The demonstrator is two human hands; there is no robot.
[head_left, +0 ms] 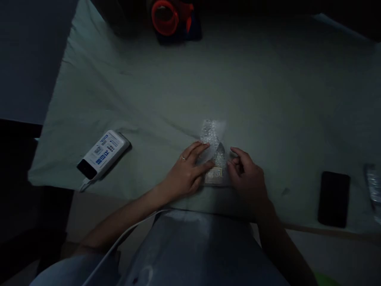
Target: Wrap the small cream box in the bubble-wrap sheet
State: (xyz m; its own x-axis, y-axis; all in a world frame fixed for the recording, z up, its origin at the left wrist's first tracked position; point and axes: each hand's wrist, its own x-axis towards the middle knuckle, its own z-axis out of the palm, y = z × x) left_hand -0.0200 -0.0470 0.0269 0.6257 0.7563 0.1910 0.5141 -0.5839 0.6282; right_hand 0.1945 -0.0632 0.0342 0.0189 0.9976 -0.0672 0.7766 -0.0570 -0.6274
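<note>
A clear plastic bag (219, 127) lies flat on the pale green cloth near the front edge. Silvery, glittery material (209, 133) shows inside it, and a label with a yellow frame (213, 174) sits at its lower end. My left hand (190, 169), with a ring on one finger, rests on the bag's left side, fingers stretched out over the plastic. At the bag's right edge is my right hand (245, 171), its fingers curled and the thumb and forefinger a little apart. Whether it pinches the bag's edge is too dim to see.
A white power bank (104, 153) with blue print and a cable lies at the left. On the right are a black phone (333, 198) and a shiny silver packet (373, 182). An orange-and-dark-blue object (165, 18) stands at the back of the cloth-covered table (268, 87).
</note>
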